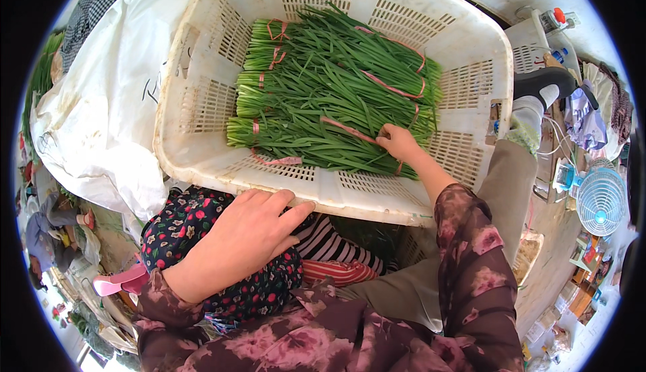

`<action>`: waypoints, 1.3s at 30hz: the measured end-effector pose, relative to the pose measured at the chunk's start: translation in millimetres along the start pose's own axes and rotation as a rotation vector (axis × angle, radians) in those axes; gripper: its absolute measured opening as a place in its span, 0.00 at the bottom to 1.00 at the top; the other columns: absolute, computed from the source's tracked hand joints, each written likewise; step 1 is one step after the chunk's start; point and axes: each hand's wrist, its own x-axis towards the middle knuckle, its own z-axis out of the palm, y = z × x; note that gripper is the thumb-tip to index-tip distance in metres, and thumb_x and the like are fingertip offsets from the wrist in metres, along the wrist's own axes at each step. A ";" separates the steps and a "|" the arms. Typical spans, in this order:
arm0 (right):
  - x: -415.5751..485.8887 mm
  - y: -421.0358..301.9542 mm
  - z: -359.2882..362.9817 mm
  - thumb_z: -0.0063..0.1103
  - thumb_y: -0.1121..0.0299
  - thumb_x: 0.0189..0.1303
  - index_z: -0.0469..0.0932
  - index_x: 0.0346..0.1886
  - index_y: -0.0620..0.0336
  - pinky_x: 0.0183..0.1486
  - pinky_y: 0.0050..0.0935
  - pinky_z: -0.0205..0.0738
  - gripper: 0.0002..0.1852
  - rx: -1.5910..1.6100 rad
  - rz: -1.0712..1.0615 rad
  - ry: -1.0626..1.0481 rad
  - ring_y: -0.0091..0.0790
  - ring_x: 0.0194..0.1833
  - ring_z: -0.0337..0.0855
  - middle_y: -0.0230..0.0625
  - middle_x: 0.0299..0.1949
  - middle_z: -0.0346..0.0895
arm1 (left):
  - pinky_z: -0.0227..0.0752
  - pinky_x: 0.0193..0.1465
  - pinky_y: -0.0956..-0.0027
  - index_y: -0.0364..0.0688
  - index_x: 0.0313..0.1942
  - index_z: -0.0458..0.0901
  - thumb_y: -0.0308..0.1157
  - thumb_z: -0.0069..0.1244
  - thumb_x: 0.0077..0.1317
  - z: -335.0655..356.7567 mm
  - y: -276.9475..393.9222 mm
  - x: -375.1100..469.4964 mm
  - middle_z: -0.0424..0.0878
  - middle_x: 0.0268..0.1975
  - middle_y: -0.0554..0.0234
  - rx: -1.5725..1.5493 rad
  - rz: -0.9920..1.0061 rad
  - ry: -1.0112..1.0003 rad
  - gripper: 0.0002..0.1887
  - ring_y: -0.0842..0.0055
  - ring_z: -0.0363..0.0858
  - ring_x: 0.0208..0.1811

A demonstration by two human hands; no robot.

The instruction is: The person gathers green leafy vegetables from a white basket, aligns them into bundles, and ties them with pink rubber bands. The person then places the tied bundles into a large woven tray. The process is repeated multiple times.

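A large white slotted plastic crate (202,167) stands before me. Bundles of green garlic chives (333,94) lie inside it, bound with pink ties and showing pale cut stems at the left. My right hand (400,143) reaches into the crate, thumb and fingers closed on the end of a pink tie (348,129) across the nearest bundle. My left hand (247,230) is palm down at the crate's near rim, fingertips touching the edge and fingers partly spread.
A white woven sack (106,89) bulges against the crate's left side. On the right, a leg in brown trousers (509,170) with a black sandal (540,82) lies alongside the crate. Beyond it stands a blue fan (600,200). Another person (45,236) is at the far left.
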 end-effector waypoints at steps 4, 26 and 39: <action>-3.3 -3.7 -1.5 0.64 0.59 0.61 0.79 0.41 0.59 0.42 0.47 0.77 0.14 -0.070 0.007 0.062 0.49 0.41 0.84 0.44 0.40 0.83 | 0.71 0.54 0.58 0.43 0.58 0.73 0.34 0.61 0.57 2.7 0.6 -2.9 0.77 0.50 0.54 0.015 0.021 0.017 0.27 0.57 0.77 0.49; -36.9 2.8 -14.6 0.51 0.61 0.62 0.79 0.39 0.66 0.50 0.50 0.73 0.16 -0.194 0.055 -0.164 0.62 0.44 0.80 0.57 0.40 0.81 | 0.75 0.50 0.56 0.42 0.58 0.73 0.35 0.62 0.58 12.8 -3.0 -0.8 0.78 0.49 0.53 0.033 0.028 0.014 0.28 0.55 0.80 0.47; -175.4 -196.8 -206.0 0.50 0.67 0.70 0.72 0.32 0.60 0.29 0.26 0.67 0.10 0.361 -0.517 0.322 0.18 0.26 0.68 0.25 0.22 0.65 | 0.76 0.54 0.58 0.40 0.52 0.79 0.33 0.60 0.60 2.8 1.2 13.6 0.81 0.49 0.53 -0.124 0.243 0.425 0.20 0.57 0.81 0.50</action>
